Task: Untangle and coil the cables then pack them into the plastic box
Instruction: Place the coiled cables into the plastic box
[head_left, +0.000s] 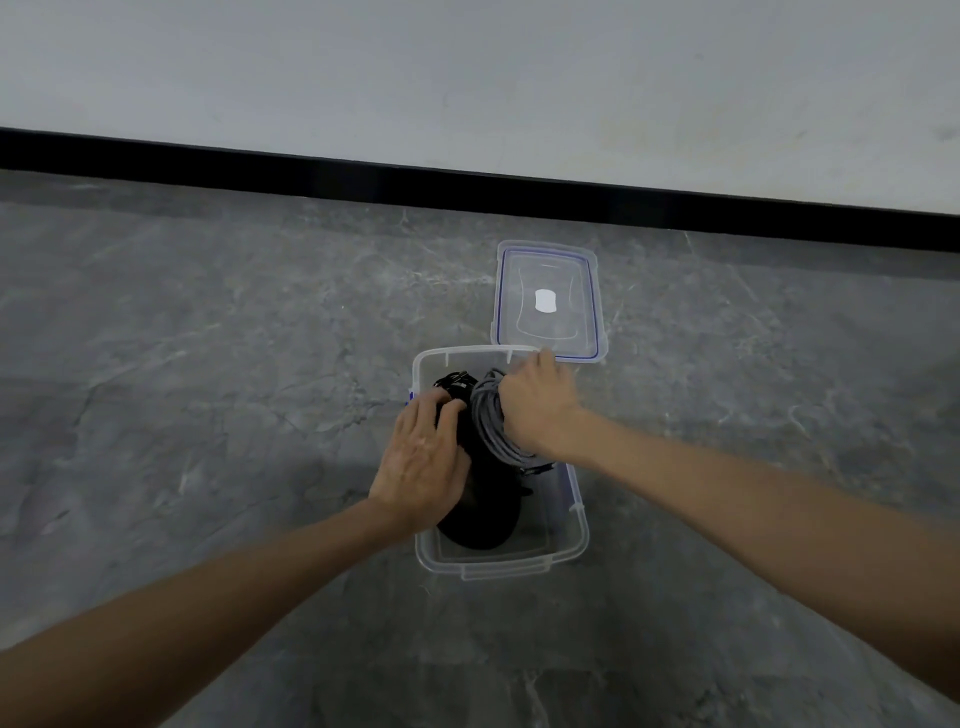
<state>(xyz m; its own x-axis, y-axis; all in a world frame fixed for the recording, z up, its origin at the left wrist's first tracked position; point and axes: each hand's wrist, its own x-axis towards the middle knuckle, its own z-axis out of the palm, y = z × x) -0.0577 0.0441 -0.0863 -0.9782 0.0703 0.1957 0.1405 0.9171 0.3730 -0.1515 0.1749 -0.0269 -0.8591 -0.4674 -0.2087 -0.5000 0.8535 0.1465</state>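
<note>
Both hands are down in the clear rectangular plastic box on the grey stone floor. The left hand curls over the black coiled cable; the right hand grips the grey coiled cable just right of it. The clear blue-sealed lid lies just beyond the box.

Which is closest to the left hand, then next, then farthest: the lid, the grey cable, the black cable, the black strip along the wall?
From the left hand:
1. black cable: touching, right under it, inside the box.
2. grey cable: just right, in the right hand.
3. lid: beyond the box, to the right.
4. black strip: farthest, along the wall.
</note>
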